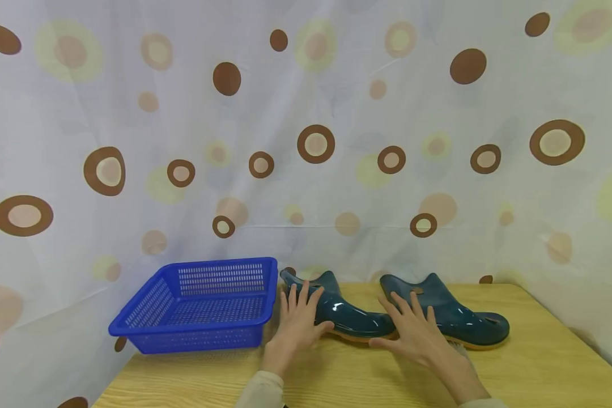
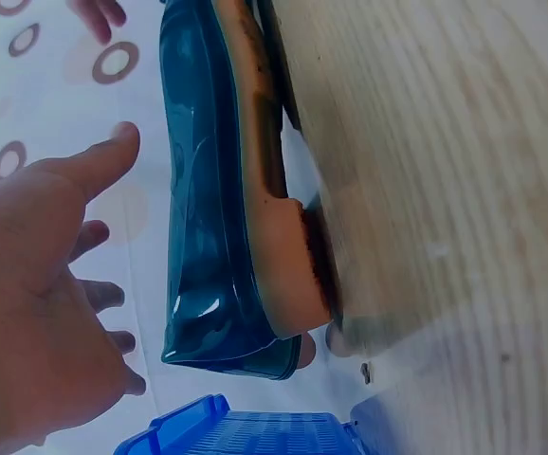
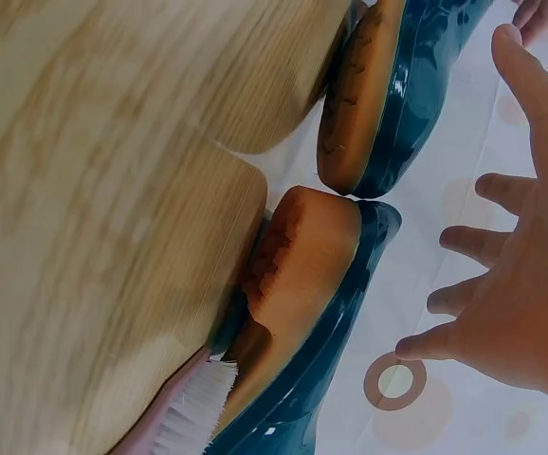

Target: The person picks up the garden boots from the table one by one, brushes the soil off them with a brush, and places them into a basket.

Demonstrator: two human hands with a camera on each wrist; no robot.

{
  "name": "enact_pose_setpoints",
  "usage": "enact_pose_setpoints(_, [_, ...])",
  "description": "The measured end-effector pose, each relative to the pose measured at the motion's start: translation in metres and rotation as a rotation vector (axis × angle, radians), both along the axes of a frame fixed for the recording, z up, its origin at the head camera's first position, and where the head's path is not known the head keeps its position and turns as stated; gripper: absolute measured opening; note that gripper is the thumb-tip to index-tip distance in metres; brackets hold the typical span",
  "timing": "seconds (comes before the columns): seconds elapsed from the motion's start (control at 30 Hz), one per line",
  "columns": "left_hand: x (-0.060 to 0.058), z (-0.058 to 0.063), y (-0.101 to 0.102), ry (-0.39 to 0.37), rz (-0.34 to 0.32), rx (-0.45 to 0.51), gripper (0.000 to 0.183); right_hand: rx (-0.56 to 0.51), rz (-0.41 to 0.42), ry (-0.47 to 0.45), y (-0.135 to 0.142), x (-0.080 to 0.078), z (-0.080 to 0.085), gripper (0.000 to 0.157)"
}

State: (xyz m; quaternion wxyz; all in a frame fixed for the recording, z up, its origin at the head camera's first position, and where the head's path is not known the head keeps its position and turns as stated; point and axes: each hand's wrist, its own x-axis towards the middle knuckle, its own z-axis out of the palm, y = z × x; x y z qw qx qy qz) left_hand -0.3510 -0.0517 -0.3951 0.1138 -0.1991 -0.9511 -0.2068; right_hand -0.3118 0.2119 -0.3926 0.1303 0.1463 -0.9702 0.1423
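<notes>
Two dark teal rubber boots with orange soles stand side by side on the table, toes pointing right. My left hand [image 1: 297, 326] is spread in front of the left boot [image 1: 357, 320], its fingers overlapping the shaft in the head view. In the left wrist view, there is a gap between that hand and the boot. My right hand [image 1: 417, 334], also with fingers spread, overlaps the heel side of the right boot [image 1: 476, 326]. A brush [image 3: 193, 412] with white bristles and a pinkish handle lies beside the right boot, mostly hidden behind my right wrist in the head view.
A blue perforated plastic basket [image 1: 194, 328] sits to the left of the boots, partly past the table's left edge. The wooden table [image 1: 540, 362] ends against a white curtain [image 1: 347, 102] with brown and yellow circles.
</notes>
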Motion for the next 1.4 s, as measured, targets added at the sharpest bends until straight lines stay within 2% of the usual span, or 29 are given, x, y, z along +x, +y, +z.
enact_pose_setpoints(0.27, [-0.011,0.013,-0.004,0.032,0.012,0.114,0.066,0.025,0.002,0.01,0.003,0.004,0.001,0.098])
enact_pose_setpoints(0.53, [-0.023,0.021,-0.007,0.042,0.048,0.181,0.056,0.037,0.016,0.08,0.012,0.009,0.002,0.077])
enact_pose_setpoints(0.7, [-0.029,0.02,-0.008,0.037,0.055,0.223,0.052,0.061,0.021,0.095,0.017,0.011,0.003,0.072])
enact_pose_setpoints(0.8, [-0.031,0.02,-0.009,0.004,0.054,0.236,0.052,0.069,0.019,0.081,0.019,0.013,0.003,0.071])
enact_pose_setpoints(1.03, [-0.036,0.027,-0.012,-0.014,0.059,0.26,0.05,0.042,0.004,0.042,0.024,0.016,0.003,0.068])
enact_pose_setpoints(1.3, [-0.037,0.024,-0.01,-0.035,0.135,0.362,0.043,0.005,-0.017,-0.027,0.03,0.02,0.005,0.074])
enact_pose_setpoints(1.4, [-0.04,0.023,-0.009,-0.046,0.157,0.378,0.043,-0.007,-0.025,-0.045,0.033,0.023,0.007,0.072])
